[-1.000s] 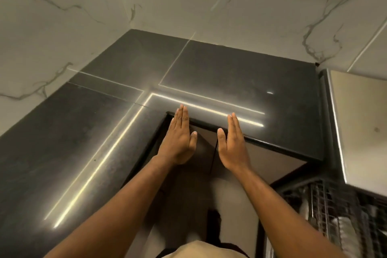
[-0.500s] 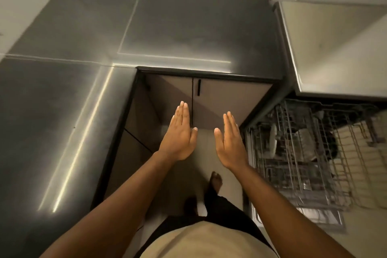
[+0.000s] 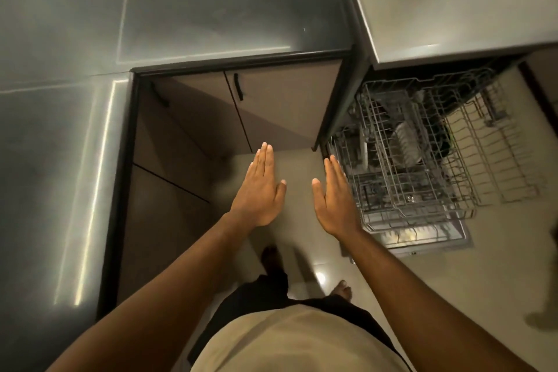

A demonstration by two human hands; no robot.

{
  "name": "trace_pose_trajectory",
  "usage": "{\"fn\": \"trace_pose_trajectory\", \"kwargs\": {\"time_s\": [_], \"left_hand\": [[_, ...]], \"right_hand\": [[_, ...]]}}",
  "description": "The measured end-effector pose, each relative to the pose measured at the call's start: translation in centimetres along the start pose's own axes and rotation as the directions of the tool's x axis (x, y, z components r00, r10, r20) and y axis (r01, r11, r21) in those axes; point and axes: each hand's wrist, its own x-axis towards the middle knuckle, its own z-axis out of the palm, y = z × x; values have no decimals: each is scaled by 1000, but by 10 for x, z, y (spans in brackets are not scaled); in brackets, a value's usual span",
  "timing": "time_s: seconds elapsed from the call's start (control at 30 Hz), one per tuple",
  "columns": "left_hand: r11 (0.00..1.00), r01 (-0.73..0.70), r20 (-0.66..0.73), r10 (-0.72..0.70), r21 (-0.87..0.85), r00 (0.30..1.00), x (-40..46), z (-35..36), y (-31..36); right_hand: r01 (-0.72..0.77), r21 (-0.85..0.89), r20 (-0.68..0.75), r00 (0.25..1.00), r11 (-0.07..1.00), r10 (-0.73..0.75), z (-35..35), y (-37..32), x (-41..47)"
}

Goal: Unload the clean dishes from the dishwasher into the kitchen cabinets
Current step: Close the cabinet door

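My left hand (image 3: 259, 190) and my right hand (image 3: 336, 199) are stretched out flat in front of me, fingers straight, backs up, holding nothing. To the right stands the open dishwasher with its wire racks (image 3: 422, 187) pulled out. White plates (image 3: 406, 145) stand on edge in the lower rack, and a dark dish (image 3: 437, 133) sits behind them. My right hand hovers just left of the rack, apart from it. Closed brown cabinet doors (image 3: 280, 106) with black handles lie under the counter ahead.
A dark L-shaped stone countertop (image 3: 211, 9) wraps the corner to the left and ahead. A steel surface (image 3: 453, 0) tops the dishwasher bay. My feet stand on the pale tiled floor (image 3: 437, 296). The lowered dishwasher door (image 3: 434, 238) juts out on the right.
My view has tilted down and to the right, bringing the dishwasher racks and floor more into sight. Both hands stay flat and empty, held out in the same pose.
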Motion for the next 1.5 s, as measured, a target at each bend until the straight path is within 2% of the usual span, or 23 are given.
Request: {"fn": "trace_pose_trajectory", "kwargs": {"time_s": [0.53, 0.8, 1.23, 1.5], "left_hand": [[999, -14, 124, 10, 30, 992, -40, 122, 127], [996, -77, 168, 69, 40, 983, -52, 169, 191], [983, -171, 334, 141, 64, 932, -5, 214, 244], [978, -207, 367, 190, 8, 911, 43, 244, 270]], "right_hand": [[-94, 30, 1, 996, 995, 94, -71, 137, -96], [-163, 43, -15, 986, 986, 163, -111, 196, -136], [-300, 39, -56, 952, 953, 302, -154, 261, -132], [-299, -29, -33, 954, 954, 298, -186, 305, -103]]}}
